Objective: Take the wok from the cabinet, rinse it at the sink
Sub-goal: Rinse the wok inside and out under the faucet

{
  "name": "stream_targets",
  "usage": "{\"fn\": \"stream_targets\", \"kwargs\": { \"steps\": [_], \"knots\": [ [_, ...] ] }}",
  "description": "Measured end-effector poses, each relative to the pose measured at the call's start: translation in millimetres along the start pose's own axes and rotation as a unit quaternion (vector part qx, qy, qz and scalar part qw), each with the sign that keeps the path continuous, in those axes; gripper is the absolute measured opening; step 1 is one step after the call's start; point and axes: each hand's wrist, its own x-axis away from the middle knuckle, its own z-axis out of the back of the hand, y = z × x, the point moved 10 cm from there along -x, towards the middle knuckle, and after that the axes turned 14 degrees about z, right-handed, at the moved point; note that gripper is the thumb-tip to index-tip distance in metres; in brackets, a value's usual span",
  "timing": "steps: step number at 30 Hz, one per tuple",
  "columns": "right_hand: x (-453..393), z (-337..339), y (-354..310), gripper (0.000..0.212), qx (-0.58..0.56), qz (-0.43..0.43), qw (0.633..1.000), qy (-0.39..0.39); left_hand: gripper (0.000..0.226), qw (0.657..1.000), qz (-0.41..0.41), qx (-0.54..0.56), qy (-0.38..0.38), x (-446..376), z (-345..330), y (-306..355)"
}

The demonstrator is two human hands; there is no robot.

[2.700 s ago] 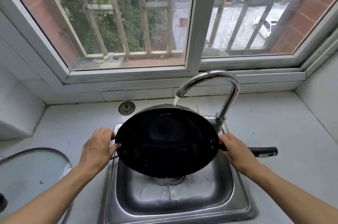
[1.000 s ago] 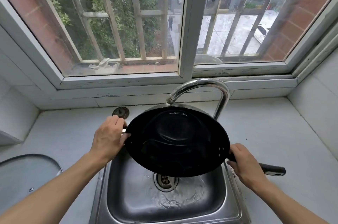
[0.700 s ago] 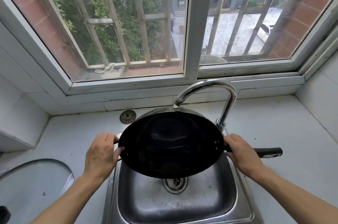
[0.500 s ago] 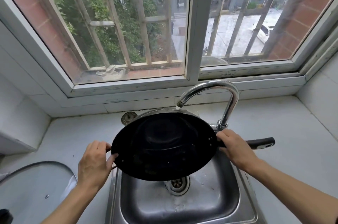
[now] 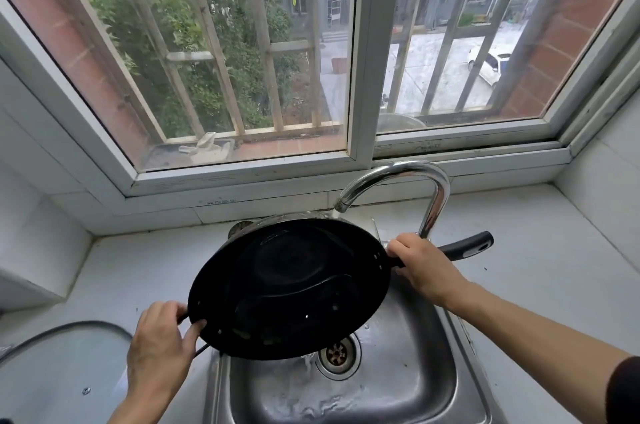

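Two panes of a big window (image 5: 242, 53) fill the upper half of the view, with metal bars, green trees, a street and a white car (image 5: 490, 67) beyond the glass. Below it a pale tabletop (image 5: 540, 271) runs along the tiled wall and carries a stainless steel sink (image 5: 408, 385) set into it. The sink's basin is wet, with water rippling over its floor, and its round drain (image 5: 336, 354) shows near the middle.

Over the sink a black wok (image 5: 291, 288) is held in the air, tilted so that its left edge sits lower and nearer than its right; its dark inside faces the camera, and a thin stream of water runs off its low rim beside the drain. A chrome gooseneck faucet (image 5: 408, 177) arches above the wok's far rim, and water falls from its spout onto that rim.

At the lower left a glass lid (image 5: 59, 375) lies flat on the tabletop, partly out of frame.

Both hands are grasping the wok. The right hand (image 5: 420, 267) is wrapped around the long black handle (image 5: 467, 245) right where it meets the pan, so the handle's end sticks out to the right. The left hand (image 5: 159, 347) grips the small loop handle on the opposite side, thumb lying against the rim.

A small round strainer (image 5: 239, 228) peeks out behind the wok's far edge, on the tabletop.
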Motion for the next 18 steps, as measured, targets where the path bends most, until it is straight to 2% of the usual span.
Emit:
{"fn": "stream_targets", "kwargs": {
  "steps": [18],
  "knots": [
    [-18.3, 30.5, -18.7, 0.023, 0.033, 0.054, 0.998, 0.028, 0.038, 0.998, 0.065, 0.015, -0.022, 5.2, -13.7, -29.2]
  ]
}}
